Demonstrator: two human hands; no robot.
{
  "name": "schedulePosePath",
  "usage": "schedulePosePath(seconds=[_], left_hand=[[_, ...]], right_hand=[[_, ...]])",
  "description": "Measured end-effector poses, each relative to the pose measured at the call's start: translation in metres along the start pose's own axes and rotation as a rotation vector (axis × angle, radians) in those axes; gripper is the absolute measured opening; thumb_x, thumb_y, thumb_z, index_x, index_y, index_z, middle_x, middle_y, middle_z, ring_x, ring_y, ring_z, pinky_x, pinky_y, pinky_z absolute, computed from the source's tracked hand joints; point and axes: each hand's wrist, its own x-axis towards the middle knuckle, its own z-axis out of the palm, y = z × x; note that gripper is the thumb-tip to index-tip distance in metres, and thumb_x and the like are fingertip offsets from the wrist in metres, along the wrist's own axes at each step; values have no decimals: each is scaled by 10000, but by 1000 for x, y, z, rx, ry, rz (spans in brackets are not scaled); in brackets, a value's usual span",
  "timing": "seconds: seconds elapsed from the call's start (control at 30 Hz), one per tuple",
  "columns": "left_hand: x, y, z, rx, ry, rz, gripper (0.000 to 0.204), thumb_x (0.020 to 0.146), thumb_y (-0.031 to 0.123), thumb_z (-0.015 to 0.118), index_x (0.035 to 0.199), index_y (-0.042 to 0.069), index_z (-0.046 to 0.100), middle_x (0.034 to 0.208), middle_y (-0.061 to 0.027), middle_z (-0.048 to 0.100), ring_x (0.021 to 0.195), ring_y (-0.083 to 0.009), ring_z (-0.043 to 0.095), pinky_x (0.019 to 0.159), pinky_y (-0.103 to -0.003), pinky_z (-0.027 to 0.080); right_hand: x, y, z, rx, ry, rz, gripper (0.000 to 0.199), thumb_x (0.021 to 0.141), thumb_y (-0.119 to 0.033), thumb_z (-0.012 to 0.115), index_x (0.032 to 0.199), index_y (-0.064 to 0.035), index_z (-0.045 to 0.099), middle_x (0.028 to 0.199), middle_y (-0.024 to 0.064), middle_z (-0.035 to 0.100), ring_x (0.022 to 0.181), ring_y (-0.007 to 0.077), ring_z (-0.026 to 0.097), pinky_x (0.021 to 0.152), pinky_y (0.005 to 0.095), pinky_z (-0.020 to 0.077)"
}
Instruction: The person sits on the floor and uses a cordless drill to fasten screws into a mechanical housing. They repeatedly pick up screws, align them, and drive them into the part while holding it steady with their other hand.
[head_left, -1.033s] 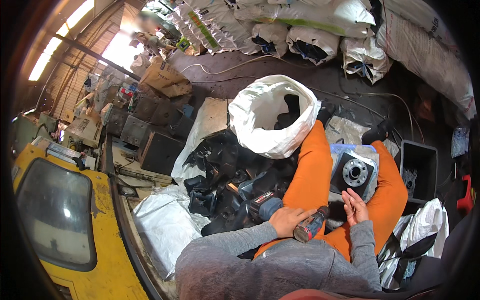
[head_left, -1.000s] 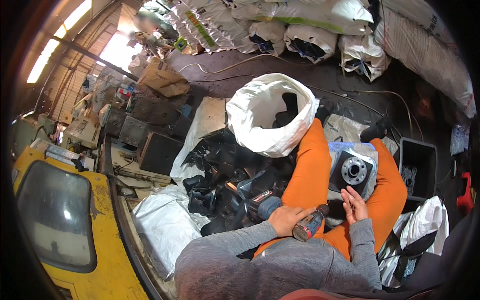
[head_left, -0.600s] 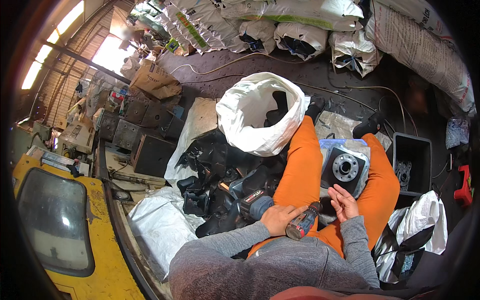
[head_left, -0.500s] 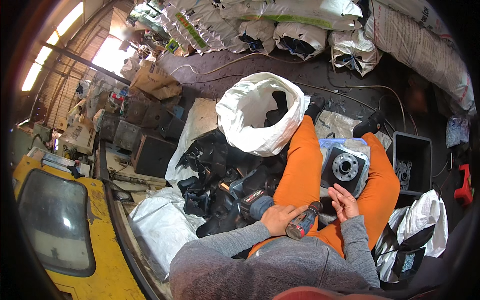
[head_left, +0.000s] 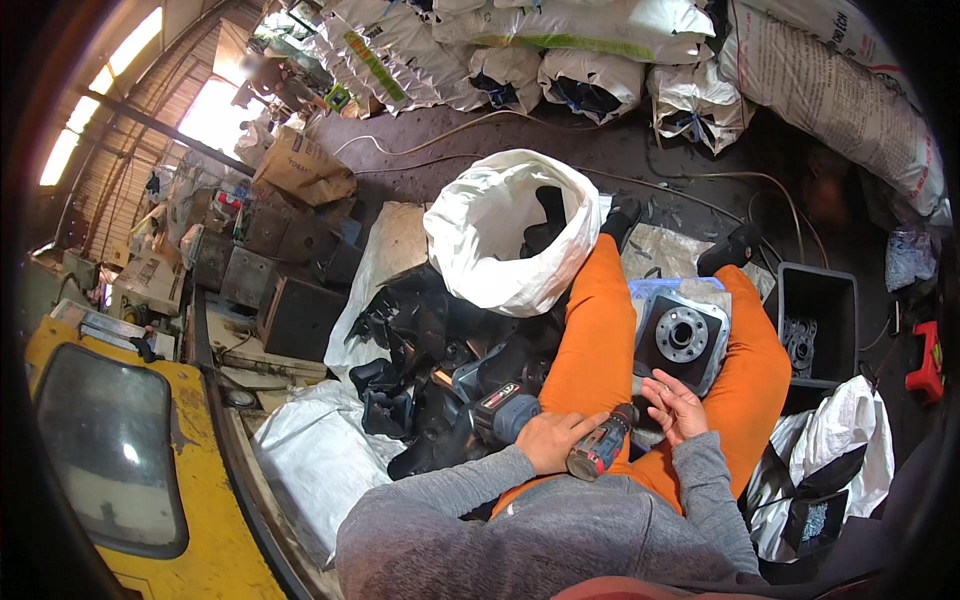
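Note:
My left hand (head_left: 557,440) is wrapped round the handle of a cordless drill (head_left: 597,447) over my lap. Its battery pokes out to the left of the hand, and its dark chuck points forward and right. My right hand (head_left: 676,407) is raised between my thighs, palm up, with fingers curled in and their tips close together; whatever they hold is too small to make out. Just beyond it lies a black square plate with a round metal flange (head_left: 682,333), which has a ring of holes. Under the plate is a pale block with a bluish edge, between my legs.
An open white sack (head_left: 515,230) with black parts stands ahead. Black moulded parts (head_left: 430,330) are heaped at my left. To the right are a grey bin (head_left: 822,375) with metal parts, a white bag (head_left: 835,440) and a red tool (head_left: 926,362). Full sacks line the back; hoses cross the floor.
The fingers of my right hand have curled in from a straighter pose. My left hand keeps its grip on the drill. The whole view has shifted slightly.

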Motion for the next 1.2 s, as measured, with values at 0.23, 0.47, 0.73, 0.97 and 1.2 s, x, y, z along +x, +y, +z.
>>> schedulePosePath(seconds=[0.23, 0.47, 0.73, 0.97, 1.2], left_hand=[[1, 3, -1, 25, -53, -40, 757, 738, 319, 748, 1421, 194, 445, 922, -89, 605, 802, -270, 664, 689, -394, 527], [2, 2, 0, 4, -57, -36, 741, 758, 313, 735, 1427, 200, 439, 906, -91, 595, 803, -275, 661, 700, -404, 524], [1, 1, 1, -13, -70, -44, 727, 771, 321, 723, 1427, 194, 437, 906, -89, 595, 802, -277, 659, 700, -403, 526], [1, 2, 1, 16, -72, -47, 736, 766, 328, 725, 1430, 190, 438, 918, -92, 598, 798, -274, 660, 694, -398, 528], [0, 1, 0, 3, -59, -37, 736, 768, 322, 722, 1434, 197, 436, 909, -92, 594, 789, -272, 659, 690, -399, 527]], right_hand=[[0, -1, -5, -83, 27, -33, 394, 979, -90, 531, 1358, 13, 488, 967, 63, 666, 741, 109, 662, 615, 247, 607], [1, -1, -8, -7, -18, -48, 440, 957, -81, 537, 1375, 35, 463, 816, 6, 632, 643, 83, 621, 574, 249, 592], [2, 2, 0, -14, 142, -164, 184, 962, -115, 557, 1120, -27, 590, 896, 71, 681, 650, 105, 648, 527, 238, 555], [2, 3, -7, -70, 96, -81, 151, 960, -182, 620, 1034, -52, 639, 813, 22, 671, 640, 82, 635, 519, 211, 533], [4, 2, -10, -57, 157, -88, 156, 940, -168, 646, 1048, -57, 658, 785, -22, 628, 634, 58, 583, 535, 210, 507]])
